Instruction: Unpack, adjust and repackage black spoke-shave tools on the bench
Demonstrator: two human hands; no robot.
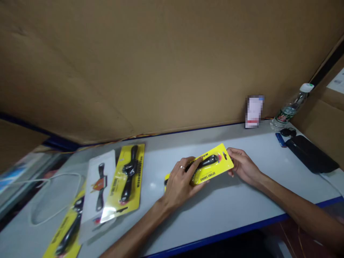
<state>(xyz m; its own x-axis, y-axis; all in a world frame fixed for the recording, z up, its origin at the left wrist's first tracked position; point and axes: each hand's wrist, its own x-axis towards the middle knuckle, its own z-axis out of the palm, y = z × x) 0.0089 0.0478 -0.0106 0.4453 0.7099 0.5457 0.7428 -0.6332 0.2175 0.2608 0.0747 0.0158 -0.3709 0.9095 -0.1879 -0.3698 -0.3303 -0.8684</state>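
A packaged spokeshave (215,165), black tool on a yellow card under clear plastic, is held slantwise above the middle of the table. My left hand (182,177), with a ring on one finger, lies across its middle and is closed around it, hiding much of the tool. The fingers of my right hand (243,165) pinch the card's right end near the hanging hole. To the left lie a yellow spokeshave package (131,172), a white-backed package (100,190) with a printed picture of the tool, and another yellow package (71,229) partly beneath it.
A white table (225,218) with a blue edge stands against a cardboard wall (172,64). At the back right are a blurred-out upright phone-like object (254,111), a water bottle (286,113), a small blue item (281,139) and a black case (310,154). A white cable (55,177) loops at left.
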